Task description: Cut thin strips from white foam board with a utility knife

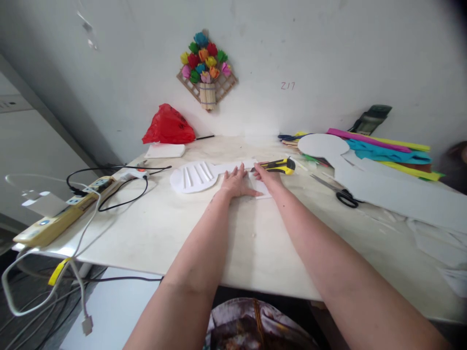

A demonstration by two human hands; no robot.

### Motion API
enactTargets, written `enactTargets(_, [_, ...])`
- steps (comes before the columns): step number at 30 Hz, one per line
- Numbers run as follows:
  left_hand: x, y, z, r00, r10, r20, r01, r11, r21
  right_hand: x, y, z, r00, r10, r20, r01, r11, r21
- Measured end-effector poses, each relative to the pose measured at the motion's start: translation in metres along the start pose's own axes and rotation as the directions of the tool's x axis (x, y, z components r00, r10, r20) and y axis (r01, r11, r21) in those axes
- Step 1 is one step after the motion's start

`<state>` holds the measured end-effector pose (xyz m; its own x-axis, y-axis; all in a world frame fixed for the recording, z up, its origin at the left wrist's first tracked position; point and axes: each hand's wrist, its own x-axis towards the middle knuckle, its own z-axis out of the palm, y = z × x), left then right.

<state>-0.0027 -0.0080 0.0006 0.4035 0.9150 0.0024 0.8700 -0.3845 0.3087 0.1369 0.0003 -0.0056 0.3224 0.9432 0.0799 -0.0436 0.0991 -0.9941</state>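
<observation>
Left hand (236,183) lies spread on white sheet (261,190), right hand (268,176) grips yellow knife (280,166); wall (328,58) reads "217" (288,85).

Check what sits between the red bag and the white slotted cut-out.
Head view: a flat white pad lies by the red bag; then only tabletop up to the cut-out.

The right hand (268,177) covers part of the yellow knife (280,166); grip and blade are too small to tell. The grey card (397,192) at right is cut off.

"217" on the wall (328,58)
</observation>
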Motion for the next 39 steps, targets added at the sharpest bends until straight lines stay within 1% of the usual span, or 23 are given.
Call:
enactTargets(9, [0.001, 0.001, 0.000, 1.000, -0.009, 0.004, 0.009, 1.000, 0.017, 0.011, 0.012, 0.000, 1.000, 0.014, 0.018, -0.013, 0.998, -0.063])
enactTargets(13, [0.001, 0.001, 0.000, 1.000, -0.006, 0.012, 0.006, 1.000, 0.022, 0.010, 0.011, 0.000, 1.000, 0.010, 0.024, -0.008, 0.996, -0.084])
enactTargets(21, [0.002, -0.001, 0.001, 1.000, 0.000, 0.009, 0.000, 1.000, 0.010, 0.007, 0.008, 0.000, 1.000, -0.011, 0.026, 0.013, 0.997, -0.074])
enactTargets(33, [0.001, 0.000, -0.001, 1.000, -0.002, 0.017, 0.002, 0.999, 0.033, 0.009, 0.009, -0.003, 0.999, -0.019, 0.048, 0.027, 0.985, -0.171])
enactTargets(39, [0.000, 0.001, -0.002, 1.000, -0.004, 0.020, 0.003, 1.000, 0.016, 0.011, 0.011, -0.001, 0.999, -0.023, 0.037, 0.027, 0.991, -0.131])
